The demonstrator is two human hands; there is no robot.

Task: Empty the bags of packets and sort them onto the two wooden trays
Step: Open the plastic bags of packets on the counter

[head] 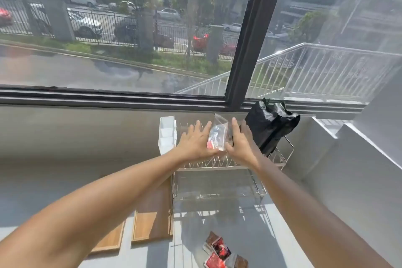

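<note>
At frame centre, the left hand [194, 143] and right hand [240, 142], fingers straight, press a crinkled clear plastic zip bag [218, 136] of packets between flat palms above a shiny wire rack [219, 166]. Lower left lie two smooth rectangular wooden trays [152, 220].

Both hands [217, 141] outstretched, fingers straight

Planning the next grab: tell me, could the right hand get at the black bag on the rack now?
Probably yes: the right hand is beside the black bag, nothing between, but it is touching the clear bag.
</note>
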